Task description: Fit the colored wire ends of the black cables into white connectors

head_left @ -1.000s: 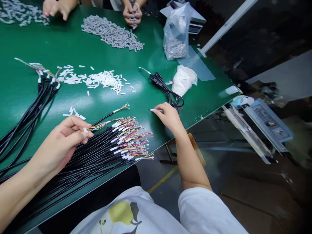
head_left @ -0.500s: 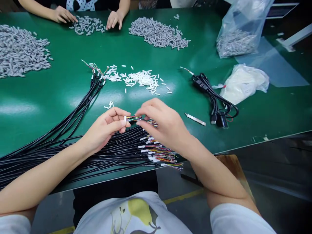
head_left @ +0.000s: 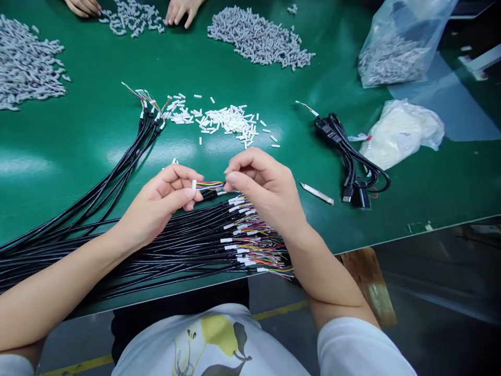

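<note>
My left hand [head_left: 166, 201] pinches a small white connector [head_left: 193, 185] between thumb and fingertips, its long side upright. Thin coloured wires [head_left: 211, 185] run from it toward my right hand [head_left: 260, 185], whose thumb and index finger are closed on their other end. Beneath both hands lies a bundle of black cables [head_left: 188, 235]. Their stripped ends, with coloured wires [head_left: 266, 245] and white sleeves, point right. Just behind my left hand, a few white pieces [head_left: 175, 162] are partly hidden by it.
Beyond my hands lies a pile of small white pieces [head_left: 230, 120]. More black cables [head_left: 135, 141] curve up at left. To the right are a pen-like cutter [head_left: 317, 193], a coiled USB cable [head_left: 344, 151] and plastic bags [head_left: 403, 128]. Another person's hands [head_left: 182, 10] are by grey parts [head_left: 133, 18].
My hands have moved slightly apart, so more of the coloured wires shows between them. My right hand has turned, its fingers now pinched. The whole view has shifted a little.
</note>
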`<state>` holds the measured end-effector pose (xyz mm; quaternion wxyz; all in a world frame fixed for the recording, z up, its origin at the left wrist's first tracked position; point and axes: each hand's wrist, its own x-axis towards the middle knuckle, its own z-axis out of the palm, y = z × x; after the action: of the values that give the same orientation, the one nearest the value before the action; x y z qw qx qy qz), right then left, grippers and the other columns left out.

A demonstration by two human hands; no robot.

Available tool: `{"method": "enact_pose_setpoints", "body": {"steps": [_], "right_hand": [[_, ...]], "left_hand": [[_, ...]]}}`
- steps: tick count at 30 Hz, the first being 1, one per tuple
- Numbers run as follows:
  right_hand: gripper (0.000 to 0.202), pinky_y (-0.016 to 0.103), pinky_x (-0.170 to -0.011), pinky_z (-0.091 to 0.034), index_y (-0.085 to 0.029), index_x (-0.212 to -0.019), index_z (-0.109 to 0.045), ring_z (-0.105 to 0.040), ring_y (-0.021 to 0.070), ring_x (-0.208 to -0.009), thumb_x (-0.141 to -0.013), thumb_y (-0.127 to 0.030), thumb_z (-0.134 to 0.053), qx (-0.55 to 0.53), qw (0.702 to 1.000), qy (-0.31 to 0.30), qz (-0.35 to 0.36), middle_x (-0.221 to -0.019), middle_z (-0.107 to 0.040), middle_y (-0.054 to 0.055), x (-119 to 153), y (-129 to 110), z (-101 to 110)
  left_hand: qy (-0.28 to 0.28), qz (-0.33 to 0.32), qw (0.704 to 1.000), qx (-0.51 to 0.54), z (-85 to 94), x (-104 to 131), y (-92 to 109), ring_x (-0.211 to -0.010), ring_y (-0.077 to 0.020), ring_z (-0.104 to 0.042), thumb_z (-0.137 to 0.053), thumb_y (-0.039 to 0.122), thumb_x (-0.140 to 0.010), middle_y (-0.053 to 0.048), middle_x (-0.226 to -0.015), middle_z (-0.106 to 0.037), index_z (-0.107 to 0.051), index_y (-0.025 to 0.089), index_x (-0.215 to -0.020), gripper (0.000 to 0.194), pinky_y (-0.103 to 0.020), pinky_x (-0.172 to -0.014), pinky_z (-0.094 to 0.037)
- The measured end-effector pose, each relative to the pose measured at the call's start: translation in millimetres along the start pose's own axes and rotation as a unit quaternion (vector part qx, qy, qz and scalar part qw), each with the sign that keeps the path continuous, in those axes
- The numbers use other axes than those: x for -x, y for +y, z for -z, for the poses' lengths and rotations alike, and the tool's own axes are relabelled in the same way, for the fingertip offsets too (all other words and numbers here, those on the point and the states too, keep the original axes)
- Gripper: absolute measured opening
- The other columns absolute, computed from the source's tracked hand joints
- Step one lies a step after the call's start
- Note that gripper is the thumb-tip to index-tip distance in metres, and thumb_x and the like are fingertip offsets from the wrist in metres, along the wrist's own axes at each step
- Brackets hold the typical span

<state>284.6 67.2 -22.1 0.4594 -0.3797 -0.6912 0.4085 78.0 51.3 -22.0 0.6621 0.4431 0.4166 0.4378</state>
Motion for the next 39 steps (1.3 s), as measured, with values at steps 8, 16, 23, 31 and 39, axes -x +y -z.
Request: {"method": "enact_pose_setpoints", "body": {"steps": [8,16,23,31,39], "right_hand": [[0.010,0.031,-0.076,-0.052,-0.024,-0.083,-0.066,-0.062,0.0154,-0.087,-0.092,-0.021,-0.069,0.039,0.995,0.030,0.086,-0.086,-0.066,-0.001,2,8,5],[0.009,0.036,-0.083,-0.053,-0.025,-0.085,-0.067,-0.063,0.0181,-0.092,-0.092,-0.019,-0.068,0.081,0.992,0.022,0.091,-0.094,-0.067,0.001,3,9,1],[0.008,0.037,-0.085,-0.054,-0.026,-0.087,-0.068,-0.066,0.0174,-0.092,-0.092,-0.020,-0.069,0.090,0.989,0.032,0.113,-0.095,-0.067,0.001,4,13,-2],[0.009,0.034,-0.085,-0.055,-0.024,-0.087,-0.069,-0.068,0.0153,-0.095,-0.090,-0.015,-0.072,-0.007,0.993,-0.003,0.119,-0.094,-0.068,0.000,6,16,-7],[0.010,0.033,-0.080,-0.053,-0.024,-0.084,-0.070,-0.065,0.0146,-0.089,-0.089,-0.016,-0.074,-0.017,0.993,0.028,0.115,-0.091,-0.068,-0.001,9,16,-16]], "left_hand": [[-0.009,-0.006,1.000,0.022,-0.5,-2,3,-0.065,-0.0082,-0.057,-0.075,0.016,-0.082,0.002,-0.072,-0.066,-0.073,0.019,-0.095,0.013,-0.018,-0.063,-0.048],[-0.031,-0.040,0.999,-0.002,-2.3,0,4,-0.067,-0.0097,-0.058,-0.076,0.016,-0.081,0.001,-0.075,-0.067,-0.073,0.019,-0.092,0.012,-0.019,-0.063,-0.050],[-0.071,-0.085,0.991,-0.072,4.3,3,-1,-0.075,-0.0120,-0.063,-0.072,0.020,-0.088,-0.002,-0.083,-0.070,-0.073,0.021,-0.099,0.011,-0.022,-0.068,-0.052],[-0.104,-0.130,0.980,-0.108,7.2,7,-7,-0.078,-0.0147,-0.064,-0.062,0.030,-0.097,-0.004,-0.086,-0.070,-0.073,0.021,-0.111,0.020,-0.027,-0.075,-0.053],[-0.023,-0.066,0.991,-0.113,-2.6,-6,-17,-0.083,-0.0137,-0.065,-0.080,0.030,-0.080,-0.002,-0.090,-0.069,-0.066,0.019,-0.093,0.022,-0.025,-0.078,-0.053]]}}
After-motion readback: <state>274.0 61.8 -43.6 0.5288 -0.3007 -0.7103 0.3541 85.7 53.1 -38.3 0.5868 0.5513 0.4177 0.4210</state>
